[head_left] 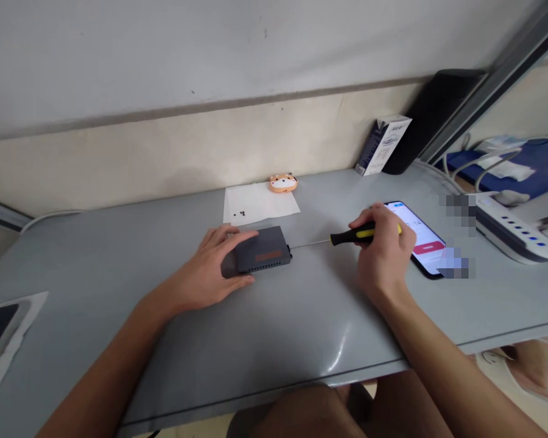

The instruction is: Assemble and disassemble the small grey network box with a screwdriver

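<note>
A flat dark grey box (263, 246) with a row of small vent holes and a reddish label lies on the desk. My left hand (214, 264) grips its left end, thumb along the near edge and fingers over the top and far side. In my right hand (386, 246) is a screwdriver (347, 237) with a black and yellow handle, held nearly level. Its thin shaft points left, and the tip meets the box's right end by small black parts. Whether the tip sits in a screw is too small to tell.
Behind the box, white paper (260, 204) carries several tiny black pieces (242, 213) and an orange animal-face case (283, 182). A lit phone (418, 240) lies beside my right hand. Further right are a white power strip (520, 228), a carton (383, 146) and a black cylinder (432, 115).
</note>
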`<state>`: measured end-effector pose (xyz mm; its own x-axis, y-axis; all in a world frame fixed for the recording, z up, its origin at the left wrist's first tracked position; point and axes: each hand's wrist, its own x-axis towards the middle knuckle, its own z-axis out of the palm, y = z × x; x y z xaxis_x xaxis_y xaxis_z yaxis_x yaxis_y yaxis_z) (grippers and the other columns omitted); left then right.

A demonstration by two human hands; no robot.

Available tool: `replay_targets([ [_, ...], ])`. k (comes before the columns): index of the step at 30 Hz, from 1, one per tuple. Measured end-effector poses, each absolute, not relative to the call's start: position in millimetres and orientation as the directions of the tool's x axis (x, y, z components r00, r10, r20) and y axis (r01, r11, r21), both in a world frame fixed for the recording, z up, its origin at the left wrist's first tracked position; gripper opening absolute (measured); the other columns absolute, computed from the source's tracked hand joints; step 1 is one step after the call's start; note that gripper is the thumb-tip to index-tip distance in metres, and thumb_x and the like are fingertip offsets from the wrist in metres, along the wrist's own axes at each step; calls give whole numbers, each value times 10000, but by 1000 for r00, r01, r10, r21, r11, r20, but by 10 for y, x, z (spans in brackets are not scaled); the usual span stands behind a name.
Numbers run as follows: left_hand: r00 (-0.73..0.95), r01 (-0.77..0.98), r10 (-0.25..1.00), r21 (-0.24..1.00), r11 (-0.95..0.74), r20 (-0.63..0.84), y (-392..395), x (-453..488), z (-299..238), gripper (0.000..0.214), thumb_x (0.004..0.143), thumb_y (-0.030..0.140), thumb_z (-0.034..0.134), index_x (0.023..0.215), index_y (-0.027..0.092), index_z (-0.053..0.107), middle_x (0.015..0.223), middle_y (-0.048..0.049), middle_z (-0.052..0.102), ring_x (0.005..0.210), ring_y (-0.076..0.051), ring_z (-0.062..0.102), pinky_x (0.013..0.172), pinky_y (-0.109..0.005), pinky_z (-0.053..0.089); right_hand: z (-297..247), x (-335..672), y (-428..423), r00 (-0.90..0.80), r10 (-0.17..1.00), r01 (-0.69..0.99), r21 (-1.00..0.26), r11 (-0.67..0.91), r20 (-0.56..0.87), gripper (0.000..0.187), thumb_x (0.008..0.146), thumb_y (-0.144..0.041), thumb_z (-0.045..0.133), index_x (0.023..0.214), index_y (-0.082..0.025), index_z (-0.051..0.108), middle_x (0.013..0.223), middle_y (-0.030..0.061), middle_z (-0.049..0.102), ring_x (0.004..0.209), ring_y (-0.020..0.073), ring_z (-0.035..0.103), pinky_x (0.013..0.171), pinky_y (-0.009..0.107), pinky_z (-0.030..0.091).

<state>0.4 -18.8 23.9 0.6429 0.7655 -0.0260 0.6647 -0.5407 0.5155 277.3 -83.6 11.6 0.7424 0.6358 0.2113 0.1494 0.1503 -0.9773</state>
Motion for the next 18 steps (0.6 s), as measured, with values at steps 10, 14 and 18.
replay_targets([
  [10,642,635,766,539,-553,31,-172,-14,251,631,917,444,716,1510,377,512,1508,-53,568,1420,-320,497,1224,-526,426,146,2744,-830,753,644,107,-991,80,133,402,900,-464,562,579,-232,628,642,15,547,653,173,499,574,306,375],
  [14,626,649,779,533,-543,32,-210,61,235,625,928,399,702,1520,371,502,1511,-49,573,1418,-323,488,1231,-544,405,134,2743,-844,784,584,159,-978,136,209,386,917,-405,557,578,-235,628,643,10,543,661,175,502,605,317,380],
  [18,617,654,786,531,-540,39,-247,149,203,646,941,426,710,1542,358,484,1525,-52,576,1422,-325,474,1231,-546,403,135,2651,-916,760,482,338,-898,281,436,413,965,-288,497,568,-254,606,591,4,544,636,176,514,653,342,384],
])
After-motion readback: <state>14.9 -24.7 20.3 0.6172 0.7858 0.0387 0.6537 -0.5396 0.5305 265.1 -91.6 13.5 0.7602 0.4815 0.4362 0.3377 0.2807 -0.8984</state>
